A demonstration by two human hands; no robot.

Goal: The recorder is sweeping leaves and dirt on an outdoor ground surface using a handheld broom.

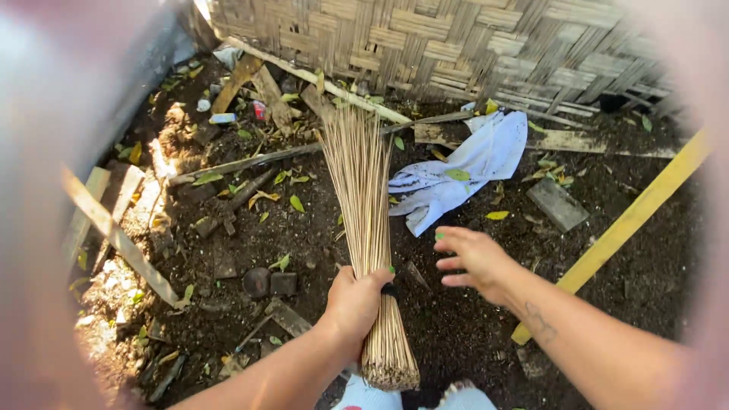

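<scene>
Many thin tan sticks form the broom [364,220], bundled near left hand [355,302].

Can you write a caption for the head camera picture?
Left hand grips a stick broom over dark soil while right hand hovers open.

Stick broom [364,197] is showing pale tan, bound by a black band [389,289]. Crumpled cloth [463,171] is appearing white against dark brown soil [456,326]; fingernails [438,236] are showing green. Woven wall [456,38] is displaying beige basket-weave; plank [630,220] is reading yellow.
</scene>
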